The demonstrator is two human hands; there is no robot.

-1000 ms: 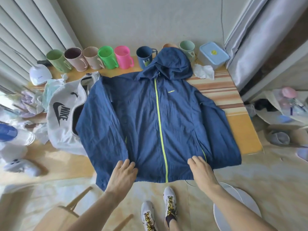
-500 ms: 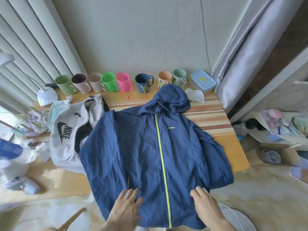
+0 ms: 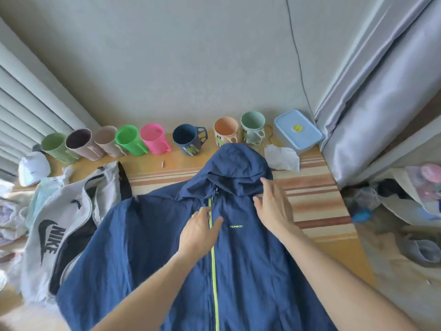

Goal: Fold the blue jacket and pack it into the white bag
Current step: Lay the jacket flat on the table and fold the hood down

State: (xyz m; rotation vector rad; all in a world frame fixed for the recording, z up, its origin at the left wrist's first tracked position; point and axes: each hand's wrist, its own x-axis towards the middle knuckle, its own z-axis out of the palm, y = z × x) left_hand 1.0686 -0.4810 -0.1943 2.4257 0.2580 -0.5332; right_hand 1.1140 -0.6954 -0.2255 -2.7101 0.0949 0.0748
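Observation:
The blue jacket (image 3: 148,247) lies spread flat, front up, on the table, its yellow-green zipper closed and its hood pointing toward the wall. My left hand (image 3: 199,231) rests flat on the chest over the zipper, fingers apart. My right hand (image 3: 273,205) is open over the right shoulder, just beside the hood, holding nothing. The white bag (image 3: 59,225) with a black logo lies to the left of the jacket, its zip opening gaping; the jacket's left sleeve overlaps the bag's edge.
A row of several coloured mugs (image 3: 152,139) lines the wall. A light blue lidded box (image 3: 297,131) and a crumpled white tissue (image 3: 281,157) sit at the back right. A striped mat (image 3: 312,201) covers the table. Clutter lies at the far left and right.
Both hands slid from the jacket's bottom hem up to the chest and shoulder near the hood. The camera tilted upward and moved closer to the table.

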